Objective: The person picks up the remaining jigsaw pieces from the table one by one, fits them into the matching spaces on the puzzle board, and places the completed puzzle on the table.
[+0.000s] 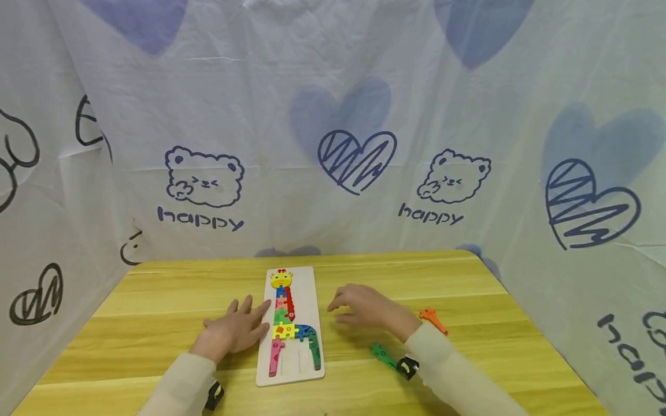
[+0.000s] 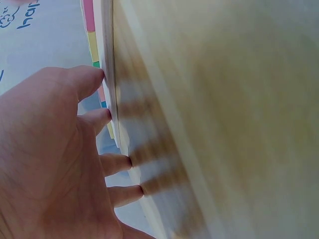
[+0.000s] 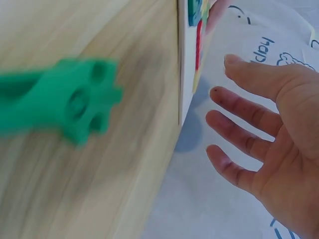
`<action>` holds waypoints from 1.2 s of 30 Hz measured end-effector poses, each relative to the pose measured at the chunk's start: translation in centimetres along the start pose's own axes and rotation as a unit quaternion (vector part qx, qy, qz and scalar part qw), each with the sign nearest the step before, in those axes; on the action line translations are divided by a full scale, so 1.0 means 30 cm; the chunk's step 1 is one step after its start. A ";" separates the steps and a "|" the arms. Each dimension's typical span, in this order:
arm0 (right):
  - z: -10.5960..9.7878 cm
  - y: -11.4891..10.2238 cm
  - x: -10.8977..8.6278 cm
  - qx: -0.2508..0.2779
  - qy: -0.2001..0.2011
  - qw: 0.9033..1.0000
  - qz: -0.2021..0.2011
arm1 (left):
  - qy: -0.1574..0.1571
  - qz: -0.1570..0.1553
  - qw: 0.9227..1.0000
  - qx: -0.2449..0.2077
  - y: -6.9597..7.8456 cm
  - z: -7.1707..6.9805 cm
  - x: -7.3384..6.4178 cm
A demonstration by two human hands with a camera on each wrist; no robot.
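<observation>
A white puzzle board [image 1: 308, 289] lies on the table, filled with coloured pieces that form a giraffe [image 1: 283, 330]. Two leg-shaped slots between the pink leg [image 1: 274, 357] and the dark green leg [image 1: 314, 350] show bare board. My left hand [image 1: 231, 330] has its fingers spread, thumb and index fingertip at the board's left edge. To the right of the board my right hand [image 1: 364, 306] hovers over the table, fingers loosely bent and holding nothing. A green puzzle piece [image 1: 382, 354] lies near the right wrist; an orange puzzle piece [image 1: 433, 320] lies beyond the forearm.
The wooden table [image 1: 166, 300] carries the board and loose pieces. A white cloth [image 1: 281, 115] with hearts and bear drawings hangs behind it and at both sides. Dark straps sit on both wrists.
</observation>
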State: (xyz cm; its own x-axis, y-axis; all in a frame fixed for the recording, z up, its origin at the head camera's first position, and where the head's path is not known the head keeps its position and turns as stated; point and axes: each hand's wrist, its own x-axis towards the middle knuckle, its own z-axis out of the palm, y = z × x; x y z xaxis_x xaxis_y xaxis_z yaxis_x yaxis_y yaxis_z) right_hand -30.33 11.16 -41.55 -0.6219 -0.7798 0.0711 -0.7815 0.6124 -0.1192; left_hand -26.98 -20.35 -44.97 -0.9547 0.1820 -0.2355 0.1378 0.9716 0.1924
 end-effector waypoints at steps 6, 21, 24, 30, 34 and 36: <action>-0.009 0.035 -0.081 -0.012 -0.007 1.000 -0.006 | 0.003 0.002 1.000 0.003 0.001 0.001 -0.001; -0.015 0.078 -0.229 0.000 -0.048 0.999 -0.009 | 0.002 0.001 1.000 0.001 0.004 -0.003 -0.003; -0.016 0.081 -0.252 0.006 -0.053 0.998 -0.016 | 0.000 0.000 1.000 0.000 0.005 -0.004 -0.004; -0.015 0.089 -0.300 0.015 -0.052 0.998 -0.040 | -0.001 -0.001 1.000 0.000 0.005 -0.006 -0.007; -0.006 0.096 -0.339 0.029 -0.059 0.997 -0.041 | -0.002 0.000 1.000 0.002 0.003 -0.006 -0.007; -0.002 0.099 -0.356 0.037 -0.065 0.996 -0.040 | -0.002 0.000 1.000 0.002 0.003 -0.007 -0.007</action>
State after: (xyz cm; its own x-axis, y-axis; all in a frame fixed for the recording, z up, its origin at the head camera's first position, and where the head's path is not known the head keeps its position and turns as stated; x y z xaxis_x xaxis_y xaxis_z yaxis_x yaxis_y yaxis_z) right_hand -26.01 21.30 -42.61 -0.5421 -0.8392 -0.0442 -0.8198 0.5397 -0.1915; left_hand -26.83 -20.33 -44.71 -0.9537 0.1830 -0.2386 0.1394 0.9721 0.1885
